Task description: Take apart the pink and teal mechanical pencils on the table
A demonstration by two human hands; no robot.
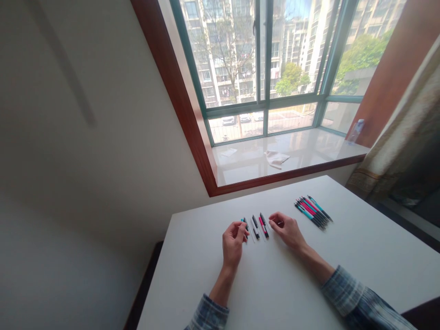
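My left hand [233,242] is at the left end of a row of pen parts, its fingers closed beside a teal-and-black pen piece [245,222] that they partly cover. Whether the fingertips grip that piece I cannot tell. Black pen parts [255,227] lie in the middle of the row, with thin pale sticks beside them. Closest to my right hand [287,230] are a pink-and-black pen piece [263,227] and a black part. The right fingers are curled with thumb and forefinger together at the row's right end; anything small between them is hidden.
Several teal and red pens [312,212] lie side by side on the white table [275,284], right of my right hand. Behind the table is a window sill [240,172] with a crumpled white cloth [277,158] and a clear bottle [356,131]. A curtain [388,142] hangs at the right.
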